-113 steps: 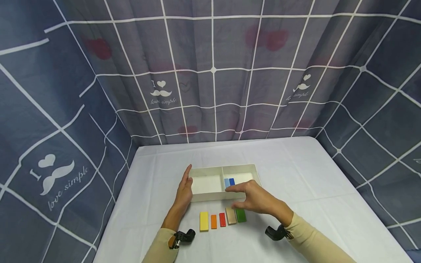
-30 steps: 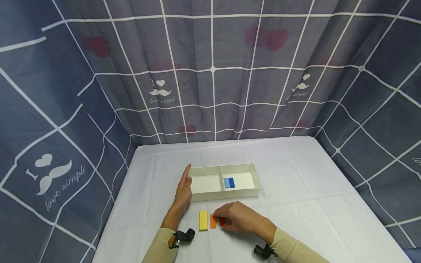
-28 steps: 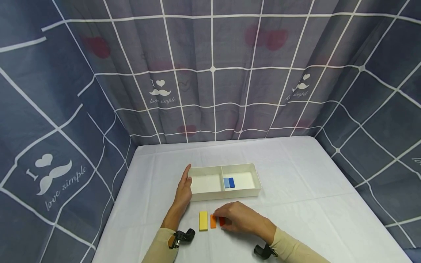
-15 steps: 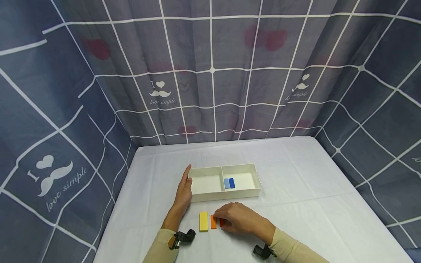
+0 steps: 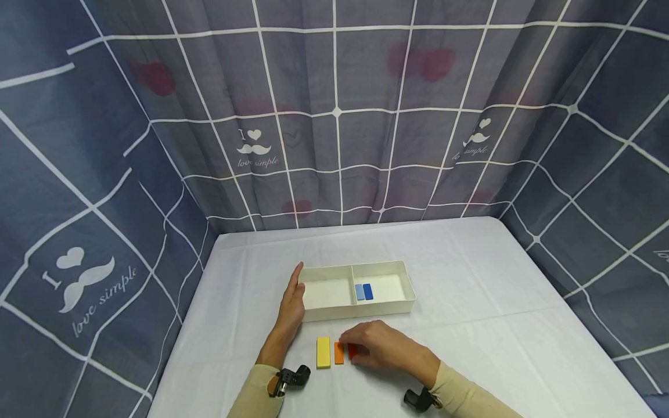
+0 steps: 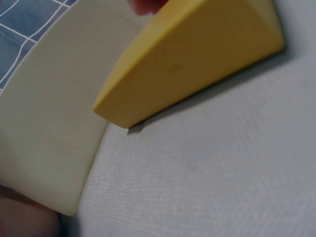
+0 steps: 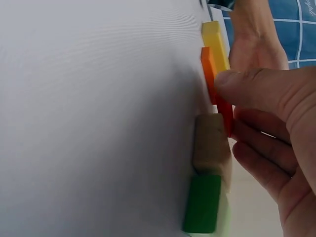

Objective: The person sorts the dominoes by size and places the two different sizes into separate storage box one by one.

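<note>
My left hand (image 5: pixel 291 303) rests with straight fingers along the left end of a white two-compartment box (image 5: pixel 360 312). Thumb and fingers of my right hand (image 5: pixel 385 347) pinch a small red block (image 7: pixel 225 116) in front of the box; the hand covers much of it in the head view. Left of it lie an orange block (image 5: pixel 339 353) and a larger yellow block (image 5: pixel 323 353). A tan wooden block (image 7: pixel 210 143) and a green block (image 7: pixel 203 203) show in the right wrist view, hidden under my right hand in the head view.
Inside the right compartment, against the divider, lie a light blue block (image 5: pixel 359 292) and a dark blue block (image 5: pixel 368 291). A white cloth (image 5: pixel 470 278) covers the table. Grid-patterned curtains (image 5: pixel 366 139) enclose its back and sides.
From above the box's front edge, my right hand has come down and left to the red block, where it has stayed over the last second. My left hand has kept its place.
</note>
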The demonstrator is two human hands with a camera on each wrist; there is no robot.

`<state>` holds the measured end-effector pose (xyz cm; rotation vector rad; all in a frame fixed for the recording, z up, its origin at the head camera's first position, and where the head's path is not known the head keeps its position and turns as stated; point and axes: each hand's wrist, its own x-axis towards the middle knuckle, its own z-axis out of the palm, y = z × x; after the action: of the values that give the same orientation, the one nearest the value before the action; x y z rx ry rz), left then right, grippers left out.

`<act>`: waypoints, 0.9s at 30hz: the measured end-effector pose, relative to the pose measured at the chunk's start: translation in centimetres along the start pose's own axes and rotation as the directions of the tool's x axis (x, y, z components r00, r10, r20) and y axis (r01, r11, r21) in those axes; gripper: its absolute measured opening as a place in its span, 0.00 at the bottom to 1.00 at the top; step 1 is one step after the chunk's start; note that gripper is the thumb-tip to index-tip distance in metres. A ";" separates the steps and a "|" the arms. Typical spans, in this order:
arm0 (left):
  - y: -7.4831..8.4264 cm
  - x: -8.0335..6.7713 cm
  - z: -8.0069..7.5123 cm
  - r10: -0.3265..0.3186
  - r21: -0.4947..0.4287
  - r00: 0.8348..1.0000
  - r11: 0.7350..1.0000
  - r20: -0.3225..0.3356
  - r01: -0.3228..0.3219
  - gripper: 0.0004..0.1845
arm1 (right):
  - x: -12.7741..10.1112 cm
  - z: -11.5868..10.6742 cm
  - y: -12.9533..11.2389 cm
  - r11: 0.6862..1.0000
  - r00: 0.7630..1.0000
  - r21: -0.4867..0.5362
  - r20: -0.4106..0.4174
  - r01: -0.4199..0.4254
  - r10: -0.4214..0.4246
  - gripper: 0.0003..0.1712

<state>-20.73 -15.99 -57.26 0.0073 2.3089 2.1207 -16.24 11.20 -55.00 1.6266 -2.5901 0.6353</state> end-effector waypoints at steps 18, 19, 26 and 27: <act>-0.1 0.1 -0.1 -0.003 0.033 1.000 0.999 -0.013 0.004 0.30 | 0.3 -5.6 1.5 0.979 0.989 0.172 -0.077 -0.108 0.123 0.27; -0.1 0.1 -0.1 -0.005 0.033 1.000 0.999 -0.013 0.005 0.30 | 0.3 -5.9 1.7 0.981 0.989 0.162 -0.089 -0.106 0.121 0.27; 0.0 -0.1 -0.1 -0.009 0.020 1.000 1.000 -0.008 0.010 0.31 | 0.3 -8.0 2.9 0.985 0.981 0.121 -0.131 -0.125 0.141 0.27; 0.0 -0.1 0.0 -0.013 0.018 1.000 1.000 -0.009 0.013 0.31 | 0.3 -8.3 3.2 0.984 0.980 0.119 -0.134 -0.133 0.149 0.27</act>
<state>-20.61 -16.04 -57.24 -0.0171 2.3258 2.0987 -20.74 14.98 -48.38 1.3747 -2.6252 0.8817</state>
